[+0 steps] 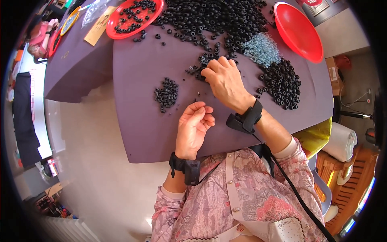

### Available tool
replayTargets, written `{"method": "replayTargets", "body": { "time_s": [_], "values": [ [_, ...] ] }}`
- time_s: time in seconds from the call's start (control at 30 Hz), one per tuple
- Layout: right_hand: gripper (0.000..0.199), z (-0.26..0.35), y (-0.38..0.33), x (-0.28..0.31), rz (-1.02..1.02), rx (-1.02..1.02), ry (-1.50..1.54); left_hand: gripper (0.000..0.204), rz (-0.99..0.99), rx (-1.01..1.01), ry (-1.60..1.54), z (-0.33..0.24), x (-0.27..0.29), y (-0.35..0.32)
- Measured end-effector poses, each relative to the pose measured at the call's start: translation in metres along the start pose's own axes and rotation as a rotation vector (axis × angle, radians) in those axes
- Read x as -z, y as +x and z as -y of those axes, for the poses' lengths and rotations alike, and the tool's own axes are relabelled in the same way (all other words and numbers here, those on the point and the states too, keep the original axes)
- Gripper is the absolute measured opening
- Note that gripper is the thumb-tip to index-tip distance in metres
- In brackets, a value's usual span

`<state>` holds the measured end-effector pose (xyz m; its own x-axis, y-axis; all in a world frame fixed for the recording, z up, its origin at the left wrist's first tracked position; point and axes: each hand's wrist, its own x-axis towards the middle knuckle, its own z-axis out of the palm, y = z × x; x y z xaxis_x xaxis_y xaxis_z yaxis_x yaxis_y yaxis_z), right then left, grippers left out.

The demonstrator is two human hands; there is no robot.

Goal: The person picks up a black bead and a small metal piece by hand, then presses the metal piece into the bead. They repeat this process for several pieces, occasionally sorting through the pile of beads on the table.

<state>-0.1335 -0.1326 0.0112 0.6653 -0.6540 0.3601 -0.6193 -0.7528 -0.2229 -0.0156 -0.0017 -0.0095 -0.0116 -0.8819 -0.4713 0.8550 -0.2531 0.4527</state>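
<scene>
My left hand is over the near part of the table, palm up. Its thumb and fingers are pinched together, and anything between them is too small or hidden to name. My right hand bends down at a small cluster of black pieces, fingers curled and tips hidden behind the hand. Beyond it spreads a large heap of black ring-shaped parts. Small black parts form a separate pile to the left. Right of my right hand sit a mound of clear bluish small pieces and another pile of black rings.
A red bowl stands tilted at the far right of the purple-covered table. At the far left, a red plate holds black rings. A cardboard strip lies on the adjoining table. A yellow bag is by the right edge.
</scene>
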Motion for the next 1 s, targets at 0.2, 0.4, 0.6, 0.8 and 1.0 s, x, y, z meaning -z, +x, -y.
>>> {"method": "replayTargets", "body": {
  "time_s": [0.2, 0.4, 0.6, 0.8, 1.0],
  "values": [
    [0.015, 0.012, -0.016, 0.027, -0.075, -0.023, 0.384, 0.018, -0.026, -0.010, 0.005, -0.005, -0.021, -0.001],
    [0.024, 0.032, -0.079, 0.051, -0.014, -0.157, 0.528, 0.018, 0.091, 0.057, 0.115, 0.019, -0.012, 0.000],
    [0.021, 0.012, -0.120, 0.054, -0.081, -0.394, 0.635, 0.017, 0.123, 0.096, 0.066, 0.025, -0.010, 0.001],
    [0.020, 0.000, -0.102, 0.041, -0.090, -0.326, 0.361, 0.017, 0.152, 0.133, 0.018, 0.027, -0.018, -0.003],
    [0.014, -0.012, -0.103, 0.030, -0.048, -0.279, 0.324, 0.019, 0.168, 0.077, 0.040, 0.024, -0.017, -0.007]
  ]
}}
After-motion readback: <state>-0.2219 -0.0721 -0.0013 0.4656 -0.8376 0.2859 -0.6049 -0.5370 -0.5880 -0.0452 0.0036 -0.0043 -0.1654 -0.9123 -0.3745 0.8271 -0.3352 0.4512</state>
